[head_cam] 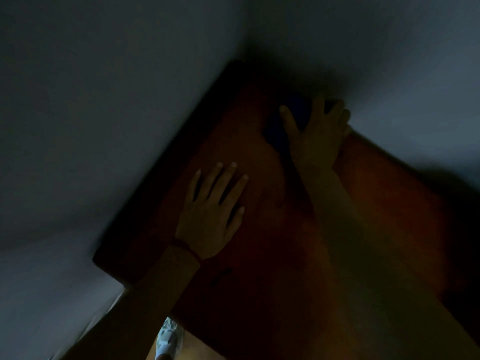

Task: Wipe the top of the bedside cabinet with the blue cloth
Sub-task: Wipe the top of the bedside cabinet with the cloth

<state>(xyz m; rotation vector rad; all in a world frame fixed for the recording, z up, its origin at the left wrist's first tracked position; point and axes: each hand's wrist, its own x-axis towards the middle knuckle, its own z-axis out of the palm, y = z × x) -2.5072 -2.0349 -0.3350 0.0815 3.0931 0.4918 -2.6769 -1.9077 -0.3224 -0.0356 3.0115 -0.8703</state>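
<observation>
The scene is very dark. The bedside cabinet has a reddish-brown wooden top that fills the middle of the view. The blue cloth lies flat near the cabinet's far corner, by the wall. My right hand presses on the cloth with fingers straight and spread; most of the cloth is hidden under the palm. My left hand rests flat on the bare wood nearer to me, fingers spread, apart from the cloth. It has a thin dark band at the wrist.
Pale walls meet in a corner right behind the cabinet, close against its far edges. A foot in a light shoe stands on the floor below the cabinet's near edge. A small dark mark lies on the wood.
</observation>
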